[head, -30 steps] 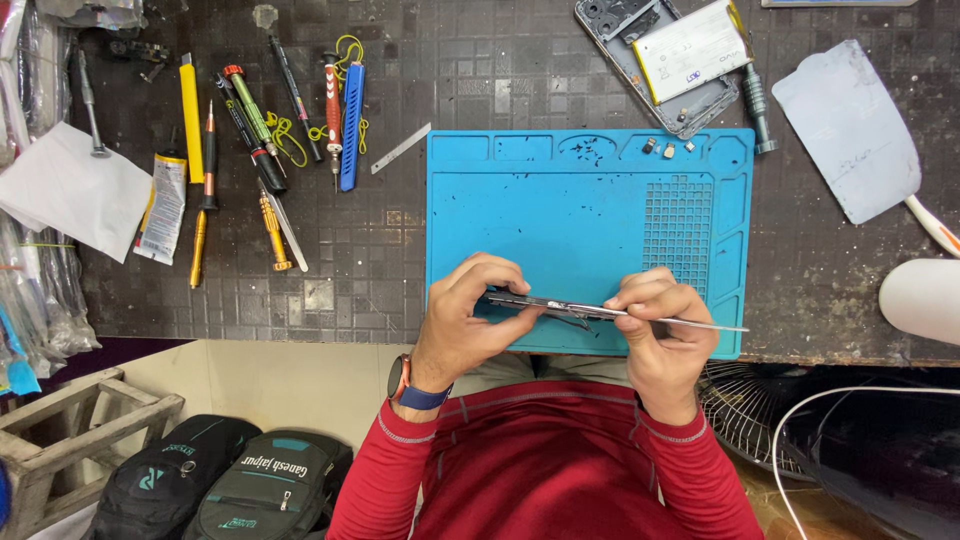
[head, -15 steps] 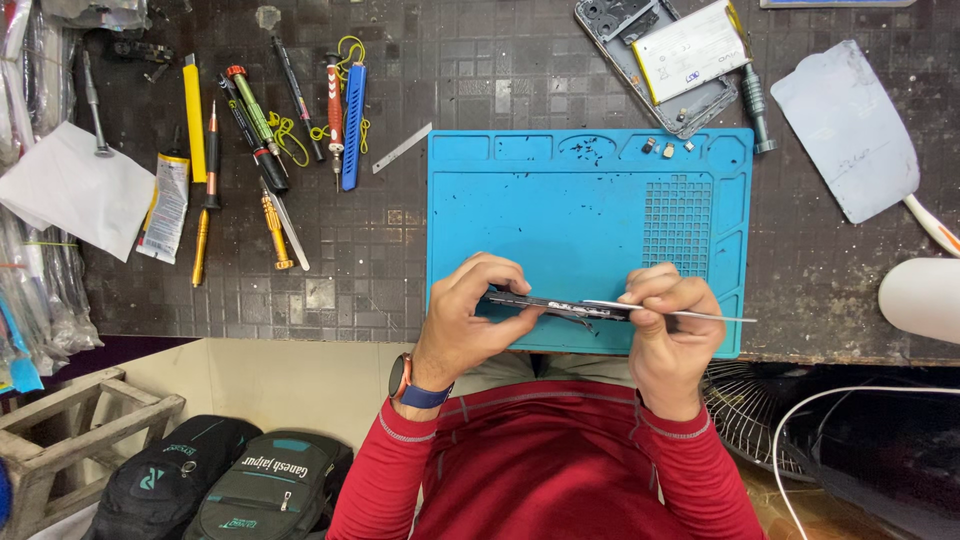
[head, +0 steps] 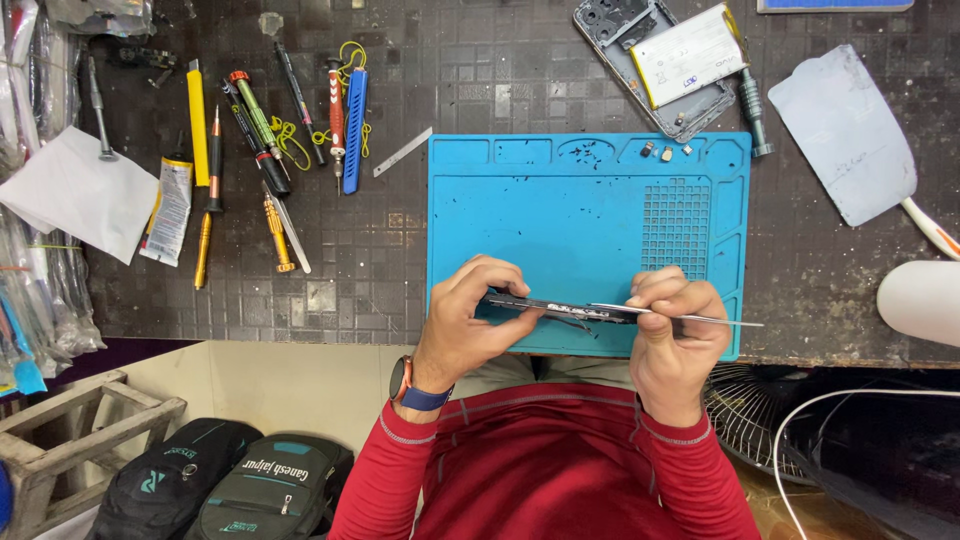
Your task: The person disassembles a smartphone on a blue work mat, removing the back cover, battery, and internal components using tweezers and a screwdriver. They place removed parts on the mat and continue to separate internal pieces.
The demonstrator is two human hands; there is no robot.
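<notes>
Metal is pinched at both ends: a thin flat phone part (head: 545, 305), dark and seen edge-on, is gripped by the fingers of the left hand (head: 468, 318), which are curled closed around its left end. The right hand (head: 675, 325) is closed too, its fingers clamped on a slim metal prying blade (head: 690, 318) that is laid along the part's right end, with the blade's tip sticking out to the right past the knuckles. Whether the blade is under the part's edge or only against it cannot be told. Both are held just above the near edge of a blue silicone repair mat (head: 560, 220), which is spread on a dark tiled workbench (head: 400, 100).

Small screws (head: 655, 152) are seen in the mat's top trays. Just beyond the mat's far right corner an opened phone frame with a white battery (head: 680, 55) is laid, a grey screwdriver (head: 752, 115) beside it. Further right, a pale grey sheet (head: 840, 135) is spread out. To the left of the mat, a row of precision screwdrivers (head: 265, 140), a blue tool (head: 354, 130) and a yellow one (head: 197, 120) are lined up, with a small glue tube (head: 168, 210) and white paper (head: 75, 190) beyond them. Red sleeves (head: 545, 470) are worn, and a watch with a blue band (head: 412, 385) sits on the left wrist.
</notes>
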